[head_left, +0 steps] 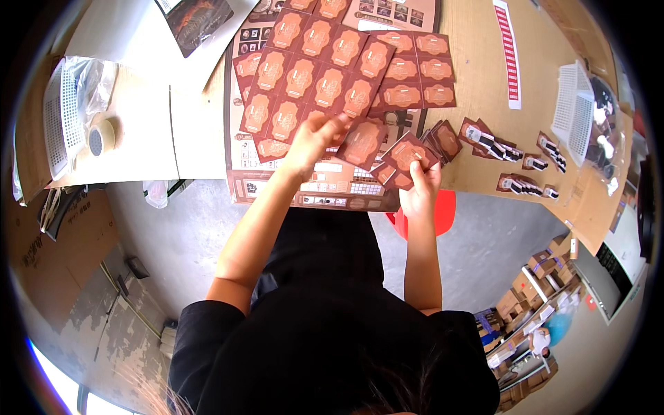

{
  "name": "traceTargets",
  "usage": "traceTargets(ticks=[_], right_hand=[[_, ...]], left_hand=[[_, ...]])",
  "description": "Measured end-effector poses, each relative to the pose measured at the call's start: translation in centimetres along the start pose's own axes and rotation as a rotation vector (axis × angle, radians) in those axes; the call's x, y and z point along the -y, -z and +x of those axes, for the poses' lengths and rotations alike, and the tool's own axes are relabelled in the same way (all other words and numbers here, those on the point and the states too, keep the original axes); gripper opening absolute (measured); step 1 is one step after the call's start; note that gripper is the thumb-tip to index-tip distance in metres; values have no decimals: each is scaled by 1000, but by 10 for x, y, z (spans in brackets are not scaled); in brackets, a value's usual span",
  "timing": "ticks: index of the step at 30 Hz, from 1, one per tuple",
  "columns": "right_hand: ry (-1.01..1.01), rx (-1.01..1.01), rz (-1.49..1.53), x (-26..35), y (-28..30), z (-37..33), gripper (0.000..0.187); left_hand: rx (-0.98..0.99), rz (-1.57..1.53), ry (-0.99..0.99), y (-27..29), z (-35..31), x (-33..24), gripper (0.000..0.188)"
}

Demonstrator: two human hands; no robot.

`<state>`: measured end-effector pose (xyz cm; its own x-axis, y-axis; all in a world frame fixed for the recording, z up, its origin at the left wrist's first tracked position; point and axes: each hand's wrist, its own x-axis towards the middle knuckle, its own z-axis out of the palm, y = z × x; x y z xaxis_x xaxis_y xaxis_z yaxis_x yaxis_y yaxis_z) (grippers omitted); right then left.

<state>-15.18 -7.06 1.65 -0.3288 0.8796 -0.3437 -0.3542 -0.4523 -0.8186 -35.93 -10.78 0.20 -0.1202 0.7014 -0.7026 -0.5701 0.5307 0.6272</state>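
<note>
My left hand (319,142) rests over the lower right part of a large reddish-brown sheet of cards (301,72), its fingers bent and closed. The fingertips meet the sheet's corner beside a single card (363,143); which of these they grip is hidden. My right hand (422,185) pinches a few small reddish-brown cards (407,153) between thumb and fingers, above the table's front edge. Just beyond it lies a fanned pile of loose cards (444,140). Another card sheet (422,69) lies under the large one, at its right. Beneath everything is a brown printed board (252,187).
White perforated baskets (63,117) (575,104) stand at both ends of the table. A tape roll (101,137) is at left. Small black-and-white pieces on brown backing (494,144) lie at right, below a red-and-white strip (508,55). A red stool (443,214) sits under the edge.
</note>
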Motion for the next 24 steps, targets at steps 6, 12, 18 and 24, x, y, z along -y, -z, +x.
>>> traceTargets(ticks=[6, 12, 18, 24], right_hand=[[-2, 0, -263, -14, -11, -1, 23], [238, -260, -125, -3, -8, 1, 22], [27, -162, -145, 6, -44, 2, 36], [-67, 95, -440, 1, -58, 3, 40]], left_hand=[[253, -381, 223, 11, -4, 15, 29], [-113, -610, -74, 30, -6, 4, 19], [291, -318, 252, 15, -24, -5, 40], [569, -370, 396, 9, -32, 0, 67]])
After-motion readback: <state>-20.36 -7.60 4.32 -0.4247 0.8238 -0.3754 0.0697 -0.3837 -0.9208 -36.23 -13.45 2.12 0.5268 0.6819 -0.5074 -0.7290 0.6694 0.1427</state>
